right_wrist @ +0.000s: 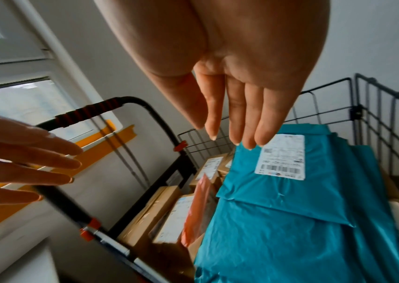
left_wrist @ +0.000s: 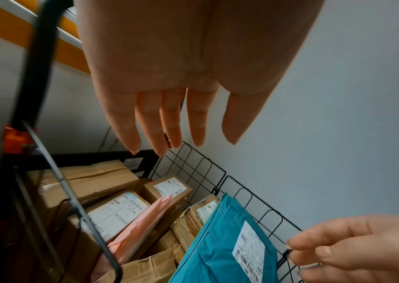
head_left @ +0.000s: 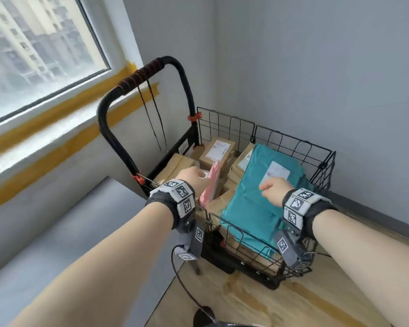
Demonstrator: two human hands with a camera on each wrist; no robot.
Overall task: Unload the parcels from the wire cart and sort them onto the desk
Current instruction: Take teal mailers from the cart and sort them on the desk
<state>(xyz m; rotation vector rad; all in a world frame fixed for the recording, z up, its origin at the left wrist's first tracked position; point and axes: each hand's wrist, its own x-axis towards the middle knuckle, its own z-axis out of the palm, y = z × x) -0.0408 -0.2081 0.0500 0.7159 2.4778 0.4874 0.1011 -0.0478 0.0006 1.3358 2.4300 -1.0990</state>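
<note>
Head view: both hands reach over the wire cart (head_left: 293,147), the left hand (head_left: 194,178) above the brown boxes (head_left: 219,151) and pink mailer (head_left: 211,182) at the handle side, the right hand (head_left: 273,188) above the teal mailer (head_left: 257,204) along the cart's right wall. Left wrist view: the left hand's fingers (left_wrist: 171,122) hang straight and slightly spread, holding nothing, above the boxes. Right wrist view: the right hand's fingers (right_wrist: 242,114) are straight and close together, empty, just above the teal mailer's white label (right_wrist: 282,157).
</note>
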